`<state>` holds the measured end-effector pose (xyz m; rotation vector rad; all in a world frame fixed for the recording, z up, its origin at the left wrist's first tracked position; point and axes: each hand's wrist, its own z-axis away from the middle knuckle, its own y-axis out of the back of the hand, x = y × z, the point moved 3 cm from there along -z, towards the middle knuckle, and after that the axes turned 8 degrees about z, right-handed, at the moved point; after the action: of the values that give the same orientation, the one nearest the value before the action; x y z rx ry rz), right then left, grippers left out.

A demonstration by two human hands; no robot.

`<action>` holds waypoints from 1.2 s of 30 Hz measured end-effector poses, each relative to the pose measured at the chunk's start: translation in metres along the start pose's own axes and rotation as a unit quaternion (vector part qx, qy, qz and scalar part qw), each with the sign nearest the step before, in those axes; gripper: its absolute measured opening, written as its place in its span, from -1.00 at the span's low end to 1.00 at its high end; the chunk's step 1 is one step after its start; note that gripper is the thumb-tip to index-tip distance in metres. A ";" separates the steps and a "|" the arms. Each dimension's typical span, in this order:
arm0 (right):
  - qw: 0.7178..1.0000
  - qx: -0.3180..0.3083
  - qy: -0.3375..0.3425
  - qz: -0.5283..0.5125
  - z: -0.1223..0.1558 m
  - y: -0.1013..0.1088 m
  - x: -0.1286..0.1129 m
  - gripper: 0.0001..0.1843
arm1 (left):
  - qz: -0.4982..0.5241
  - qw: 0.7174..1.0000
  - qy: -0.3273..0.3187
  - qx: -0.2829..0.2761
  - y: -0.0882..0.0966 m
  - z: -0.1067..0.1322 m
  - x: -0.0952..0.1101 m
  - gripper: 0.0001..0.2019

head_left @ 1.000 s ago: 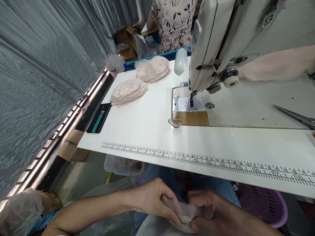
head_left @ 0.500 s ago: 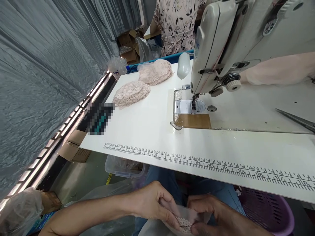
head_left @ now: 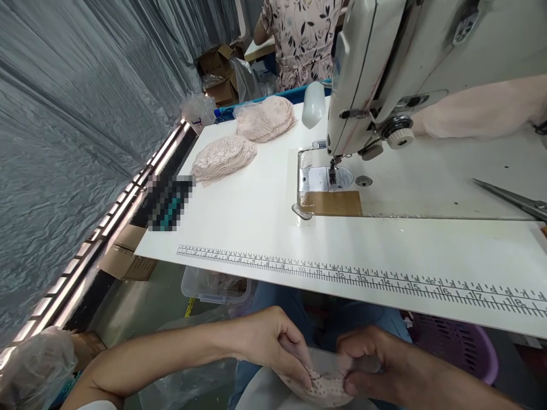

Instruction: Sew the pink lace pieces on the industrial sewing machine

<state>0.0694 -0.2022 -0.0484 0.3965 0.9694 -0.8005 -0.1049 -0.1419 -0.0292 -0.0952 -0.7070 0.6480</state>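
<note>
Below the table's front edge, over my lap, both hands pinch a small pink lace piece (head_left: 321,387) that sits partly inside a thin clear plastic bag (head_left: 329,360). My left hand (head_left: 269,345) grips its left side with curled fingers. My right hand (head_left: 376,364) holds the right side, thumb and fingers pressed together. Two stacks of the same pink lace pieces lie on the white sewing table (head_left: 256,222): one stack (head_left: 223,158) at the far left, another stack (head_left: 265,118) behind it.
A white sewing machine (head_left: 384,74) stands at the right, its needle plate (head_left: 325,179) ahead. Scissors (head_left: 513,200) lie far right. A printed ruler (head_left: 354,280) runs along the front edge. A phone (head_left: 170,202) lies left. Another person (head_left: 301,40) sits beyond. A purple basket (head_left: 457,347) is below.
My hands stay at my lap and keep working the lace piece at the bag; the view shifted slightly up and back down.
</note>
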 end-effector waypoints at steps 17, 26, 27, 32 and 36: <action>0.990 0.066 -0.022 0.127 0.006 0.000 -0.010 -0.92 | 0.015 0.999 0.027 0.027 0.007 0.005 -0.005 -0.60; 0.999 -0.014 0.042 0.001 0.000 -0.004 -0.002 -0.81 | -0.001 1.000 -0.002 -0.020 0.004 0.007 -0.004 -0.57; 0.999 -0.022 0.050 -0.005 -0.001 -0.004 -0.002 -0.78 | -0.002 1.000 -0.004 -0.024 0.003 0.007 -0.004 -0.56; 0.995 -0.028 0.090 -0.019 0.000 -0.003 -0.004 -0.65 | -0.026 0.999 -0.017 -0.026 0.001 0.008 -0.002 -0.55; 0.994 -0.018 0.103 0.007 0.001 -0.002 -0.002 -0.76 | -0.032 0.999 -0.034 -0.023 0.001 0.006 -0.002 -0.55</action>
<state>0.0684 -0.2031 -0.0457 0.4614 1.1710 -0.7386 -0.1100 -0.1428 -0.0261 -0.0936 -0.7881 0.5754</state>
